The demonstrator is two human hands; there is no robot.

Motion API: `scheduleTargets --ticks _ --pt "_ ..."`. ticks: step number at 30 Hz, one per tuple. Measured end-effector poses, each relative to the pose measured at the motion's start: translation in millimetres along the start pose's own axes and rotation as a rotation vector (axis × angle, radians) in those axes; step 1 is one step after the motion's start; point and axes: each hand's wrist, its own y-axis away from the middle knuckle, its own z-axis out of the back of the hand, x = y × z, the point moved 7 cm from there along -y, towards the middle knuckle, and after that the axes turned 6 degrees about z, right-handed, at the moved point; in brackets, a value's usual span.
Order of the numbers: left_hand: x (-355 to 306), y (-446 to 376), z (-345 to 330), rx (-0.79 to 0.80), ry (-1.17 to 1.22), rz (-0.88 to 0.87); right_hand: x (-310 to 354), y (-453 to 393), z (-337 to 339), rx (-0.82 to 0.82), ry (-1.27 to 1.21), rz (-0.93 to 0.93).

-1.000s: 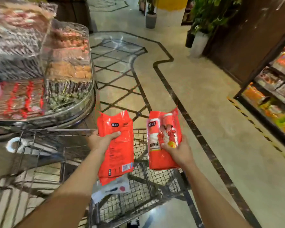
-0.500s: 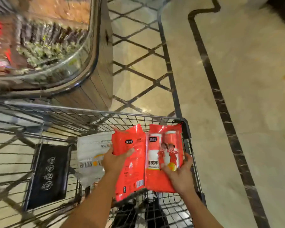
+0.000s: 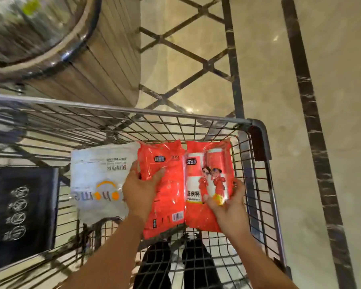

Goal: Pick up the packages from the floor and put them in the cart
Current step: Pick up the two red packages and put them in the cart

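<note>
Two red packages are down inside the wire cart (image 3: 258,163), side by side at the centre of the frame, so this pair looks all but delivered; what remains, by my reading, is letting go of them. A white package (image 3: 96,180) already lies on the cart's mesh floor just to their left, its edge touching the left red package (image 3: 165,195). The stretch of floor (image 3: 269,80) visible at the upper right shows no packages, so I cannot tell whether more wait elsewhere.

The left hand (image 3: 141,189) grips the left red package at its left edge, thumb laid across the front, fingers curled around the side. The right hand (image 3: 227,202) holds the right red package (image 3: 206,178), the one printed with two cartoon figures, from its lower right, thumb pressed on the front and fingers wrapping the right edge. Whether the packages rest fully on the mesh or hang just above it, I cannot tell.
</note>
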Motion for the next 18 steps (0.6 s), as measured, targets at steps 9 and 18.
scheduleTargets --ticks 9,18 --pt "-32 -8 -20 -0.14 -0.658 -0.242 27 -15 -6 -0.001 0.519 0.039" --pt "-44 -37 -37 -0.143 -0.899 -0.295 45 -41 -8 -0.026 0.954 0.081"
